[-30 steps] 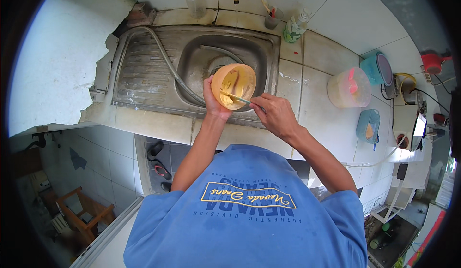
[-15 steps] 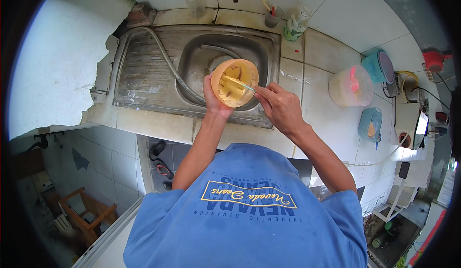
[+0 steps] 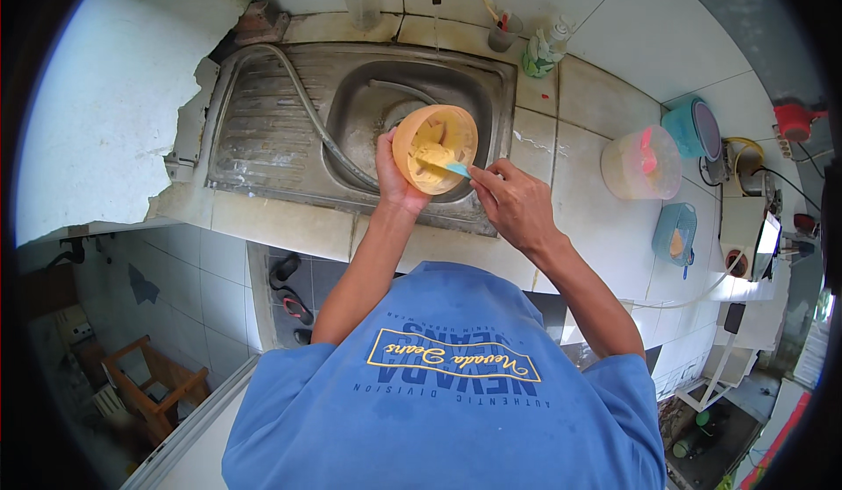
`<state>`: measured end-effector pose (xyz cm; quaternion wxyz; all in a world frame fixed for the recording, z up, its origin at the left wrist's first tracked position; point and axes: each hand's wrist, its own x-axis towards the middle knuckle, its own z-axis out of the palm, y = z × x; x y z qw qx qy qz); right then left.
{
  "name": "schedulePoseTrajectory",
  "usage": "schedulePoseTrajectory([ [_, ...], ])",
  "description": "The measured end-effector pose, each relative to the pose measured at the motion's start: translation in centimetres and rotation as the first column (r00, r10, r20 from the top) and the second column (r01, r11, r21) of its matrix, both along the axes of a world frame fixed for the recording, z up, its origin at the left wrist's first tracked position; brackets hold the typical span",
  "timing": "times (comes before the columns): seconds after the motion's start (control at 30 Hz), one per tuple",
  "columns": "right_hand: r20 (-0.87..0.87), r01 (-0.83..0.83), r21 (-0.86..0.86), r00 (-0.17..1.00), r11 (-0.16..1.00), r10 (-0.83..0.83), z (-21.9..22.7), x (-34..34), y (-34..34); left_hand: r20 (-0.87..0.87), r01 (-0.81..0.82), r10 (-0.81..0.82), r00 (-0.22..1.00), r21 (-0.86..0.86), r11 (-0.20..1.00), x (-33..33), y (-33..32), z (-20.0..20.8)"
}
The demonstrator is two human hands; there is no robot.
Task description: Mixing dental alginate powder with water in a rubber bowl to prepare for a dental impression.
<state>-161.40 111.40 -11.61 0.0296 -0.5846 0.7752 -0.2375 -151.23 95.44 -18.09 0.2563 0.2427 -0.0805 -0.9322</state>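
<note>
NOW | left hand point(image 3: 395, 174) grips the orange bowl point(image 3: 436, 148) over the steel sink point(image 3: 289, 113), tipped more toward the camera than a second ago | right hand point(image 3: 513, 202) pinches a blue-handled tool point(image 3: 454, 170) (tip inside, on the pale contents) | scraping seems ongoing

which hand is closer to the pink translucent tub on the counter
Right. The right hand is over the sink's front edge, a short way left of the pink tub; the left hand, holding the orange bowl, is farther left.
</note>
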Motion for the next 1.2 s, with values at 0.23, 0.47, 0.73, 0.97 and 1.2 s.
schedulePoseTrajectory([
  [0.23,0.008,0.056,-0.076,0.998,0.996,-0.055,-0.8,2.1,1.0,-0.034,-0.060,0.064,0.997,0.108,0.992,-0.3,-0.9,1.7],
  [0.47,0.075,0.056,0.019,0.996,0.998,-0.057,-0.1,2.1,4.2,-0.124,-0.185,0.209,0.970,0.184,0.965,0.5,-3.3,0.8],
  [0.73,0.988,0.261,0.155,-0.056,0.953,-0.146,2.3,2.7,-1.2,-0.207,-0.056,0.103,0.973,0.219,0.974,-0.2,-1.2,0.7],
  [0.97,0.923,0.334,0.258,0.194,0.907,-0.334,0.9,3.5,4.1,-0.293,-0.162,0.222,0.930,0.216,0.963,0.6,-2.7,1.7],
  [1.2,0.189,0.190,-0.390,0.974,0.901,-0.123,-0.3,3.7,-1.7,-0.303,-0.108,0.173,0.937,0.219,0.970,0.4,-2.2,1.9],
])
